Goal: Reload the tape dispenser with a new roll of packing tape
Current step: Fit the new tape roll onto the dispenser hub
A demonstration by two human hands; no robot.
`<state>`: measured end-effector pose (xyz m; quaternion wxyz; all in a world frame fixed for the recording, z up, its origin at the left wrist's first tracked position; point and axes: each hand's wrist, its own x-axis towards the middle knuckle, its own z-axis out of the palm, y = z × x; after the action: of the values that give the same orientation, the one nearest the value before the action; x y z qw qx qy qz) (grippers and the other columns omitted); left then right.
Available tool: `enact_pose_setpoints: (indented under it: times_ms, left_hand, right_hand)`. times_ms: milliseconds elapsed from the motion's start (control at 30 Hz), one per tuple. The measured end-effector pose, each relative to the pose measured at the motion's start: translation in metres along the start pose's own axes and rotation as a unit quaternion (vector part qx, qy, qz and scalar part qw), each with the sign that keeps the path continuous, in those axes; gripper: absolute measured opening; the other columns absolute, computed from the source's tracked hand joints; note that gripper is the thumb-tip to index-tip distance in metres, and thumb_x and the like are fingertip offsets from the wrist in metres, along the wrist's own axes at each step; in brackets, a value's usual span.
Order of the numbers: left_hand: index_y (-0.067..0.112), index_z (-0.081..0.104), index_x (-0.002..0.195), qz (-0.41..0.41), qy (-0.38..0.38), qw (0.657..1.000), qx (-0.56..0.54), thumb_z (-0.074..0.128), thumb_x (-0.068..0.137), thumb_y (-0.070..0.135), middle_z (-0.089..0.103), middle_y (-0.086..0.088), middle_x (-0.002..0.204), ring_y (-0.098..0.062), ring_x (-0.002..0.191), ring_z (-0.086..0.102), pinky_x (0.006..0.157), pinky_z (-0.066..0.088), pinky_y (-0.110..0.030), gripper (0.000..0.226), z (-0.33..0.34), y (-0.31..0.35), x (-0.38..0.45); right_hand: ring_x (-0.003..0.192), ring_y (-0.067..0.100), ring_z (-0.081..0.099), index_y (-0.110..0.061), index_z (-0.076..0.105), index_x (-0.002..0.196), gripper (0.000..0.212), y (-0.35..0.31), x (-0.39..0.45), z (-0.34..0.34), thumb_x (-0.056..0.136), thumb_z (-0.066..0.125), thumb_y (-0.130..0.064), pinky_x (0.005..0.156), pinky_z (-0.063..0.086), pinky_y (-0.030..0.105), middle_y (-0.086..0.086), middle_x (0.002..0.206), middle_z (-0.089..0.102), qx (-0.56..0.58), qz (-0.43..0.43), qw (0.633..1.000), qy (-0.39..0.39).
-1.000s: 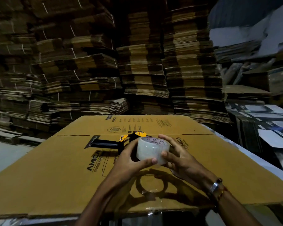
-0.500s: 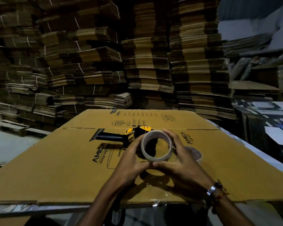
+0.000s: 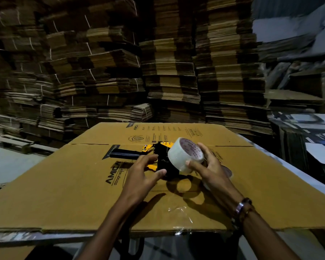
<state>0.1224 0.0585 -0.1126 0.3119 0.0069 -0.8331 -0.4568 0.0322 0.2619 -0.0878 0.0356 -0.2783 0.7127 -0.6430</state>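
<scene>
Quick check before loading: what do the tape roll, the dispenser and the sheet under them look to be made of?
Tape roll: clear glossy plastic film, with a printed core that looks like card. Dispenser: black body with yellow parts, probably plastic and painted metal; too dim to tell. Sheet: matte brown corrugated cardboard with printed lettering.

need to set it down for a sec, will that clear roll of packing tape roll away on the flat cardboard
Probably, if set on its curved edge: the clear roll of packing tape is round and the flattened cardboard sheet looks smooth. Laid on its flat side it should stay. It seems light, held in the right hand alone.
</scene>
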Motion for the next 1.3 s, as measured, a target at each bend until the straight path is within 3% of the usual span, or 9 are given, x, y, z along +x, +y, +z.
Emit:
enact_pose_setpoints:
  times_ms: [67, 200, 333, 433, 600, 800, 900, 1100, 1300]
  left_hand:
    - [0.024, 0.048, 0.144, -0.016, -0.026, 0.999, 0.020, 0.078, 0.082, 0.034, 0.053, 0.006, 0.141, -0.006, 0.128, 0.049, 0.107, 0.047, -0.035, 0.069, 0.002, -0.005, 0.008]
    - [0.022, 0.023, 0.156, -0.061, -0.106, 0.992, 0.026, 0.081, 0.079, 0.036, 0.035, 0.001, 0.157, -0.013, 0.139, 0.037, 0.108, 0.034, -0.029, 0.098, 0.008, -0.008, 0.024]
    - [0.031, 0.014, 0.156, -0.088, -0.147, 0.985, 0.027, 0.081, 0.064, 0.062, 0.031, 0.003, 0.158, -0.019, 0.143, 0.034, 0.116, 0.036, -0.045, 0.118, 0.018, -0.020, 0.035]
    - [0.036, 0.028, 0.147, -0.090, -0.145, 0.985, 0.017, 0.079, 0.065, 0.061, 0.047, 0.010, 0.140, -0.015, 0.131, 0.047, 0.107, 0.047, -0.042, 0.100, 0.025, -0.030, 0.040]
    - [0.027, 0.031, 0.148, -0.088, -0.097, 0.991, 0.013, 0.083, 0.074, 0.041, 0.052, 0.004, 0.136, -0.016, 0.123, 0.052, 0.102, 0.050, -0.038, 0.091, 0.030, -0.040, 0.049]
    - [0.033, 0.033, 0.143, -0.083, -0.069, 0.993, 0.040, 0.086, 0.069, 0.041, 0.052, 0.003, 0.143, -0.020, 0.129, 0.051, 0.104, 0.049, -0.044, 0.091, 0.034, -0.044, 0.047]
    - [0.026, 0.033, 0.146, -0.081, -0.070, 0.993, 0.043, 0.087, 0.071, 0.038, 0.052, 0.002, 0.143, -0.019, 0.129, 0.051, 0.104, 0.048, -0.038, 0.093, 0.033, -0.044, 0.048]
    - [0.033, 0.032, 0.143, -0.092, -0.105, 0.989, 0.041, 0.083, 0.063, 0.054, 0.059, 0.006, 0.134, -0.018, 0.121, 0.057, 0.098, 0.052, -0.045, 0.097, 0.033, -0.046, 0.049]
    - [0.029, 0.039, 0.140, -0.088, -0.109, 0.990, 0.029, 0.087, 0.065, 0.047, 0.063, 0.011, 0.122, -0.011, 0.111, 0.061, 0.094, 0.055, -0.039, 0.091, 0.029, -0.049, 0.052]
  right_hand:
    - [0.128, 0.017, 0.052, -0.033, 0.027, 0.154, 0.097, 0.002, 0.010, 0.002, 0.070, 0.076, -0.041, 0.106, 0.047, 0.043, -0.002, 0.147, 0.048, -0.018, 0.003, 1.000, -0.010]
    - [0.131, 0.017, 0.048, -0.032, 0.023, 0.155, 0.094, -0.001, 0.033, 0.005, 0.076, 0.073, -0.031, 0.108, 0.045, 0.042, -0.001, 0.151, 0.043, -0.051, 0.004, 0.998, -0.039]
    - [0.136, 0.017, 0.041, -0.024, 0.021, 0.157, 0.085, -0.001, 0.059, 0.010, 0.088, 0.069, -0.015, 0.101, 0.042, 0.028, -0.001, 0.153, 0.036, -0.093, 0.010, 0.992, -0.082]
    - [0.137, 0.019, 0.038, -0.022, 0.030, 0.154, 0.072, 0.002, 0.071, 0.014, 0.092, 0.065, -0.017, 0.090, 0.045, 0.020, -0.005, 0.148, 0.032, -0.129, 0.017, 0.985, -0.114]
    - [0.137, 0.021, 0.037, -0.029, 0.025, 0.155, 0.089, 0.003, 0.074, 0.019, 0.083, 0.075, -0.043, 0.107, 0.044, 0.039, -0.002, 0.158, 0.027, -0.164, 0.045, 0.977, -0.126]
    - [0.130, 0.028, 0.047, -0.029, 0.024, 0.152, 0.098, -0.001, 0.069, 0.049, 0.075, 0.051, -0.084, 0.094, 0.042, 0.039, 0.003, 0.150, 0.040, -0.431, -0.047, 0.900, 0.037]
    - [0.128, 0.031, 0.049, -0.026, 0.031, 0.147, 0.088, 0.004, 0.075, 0.053, 0.080, 0.050, -0.079, 0.097, 0.043, 0.043, 0.007, 0.144, 0.048, -0.454, -0.032, 0.889, 0.050]
    - [0.116, 0.022, 0.049, -0.026, 0.042, 0.146, 0.073, 0.010, 0.072, 0.048, 0.085, 0.062, -0.061, 0.095, 0.048, 0.038, 0.001, 0.123, 0.048, -0.370, -0.067, 0.927, 0.008]
    - [0.123, 0.018, 0.046, -0.024, 0.033, 0.151, 0.081, 0.014, 0.070, 0.046, 0.084, 0.069, -0.052, 0.100, 0.047, 0.038, -0.001, 0.136, 0.046, -0.346, -0.092, 0.934, -0.002]
